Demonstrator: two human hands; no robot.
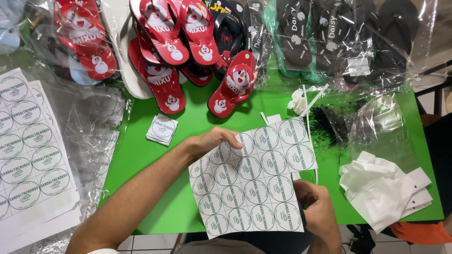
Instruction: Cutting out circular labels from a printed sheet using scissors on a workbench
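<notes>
A white sheet (254, 176) printed with several round green-lettered stickers is held above the green table (188, 117). My left hand (212, 141) pinches the sheet's upper left edge, fingertips on one sticker. My right hand (315, 202) grips the sheet's lower right edge from underneath, fingers curled. A small stack of cut square stickers (162, 129) lies on the table to the left of my left hand.
Red snowman flip-flops (165, 51), dark and teal bagged sandals (320, 37) line the far edge. More sticker sheets (28, 155) and clear plastic bags lie left. White paper scraps (381, 188) and a black fibre tuft (325, 124) sit right.
</notes>
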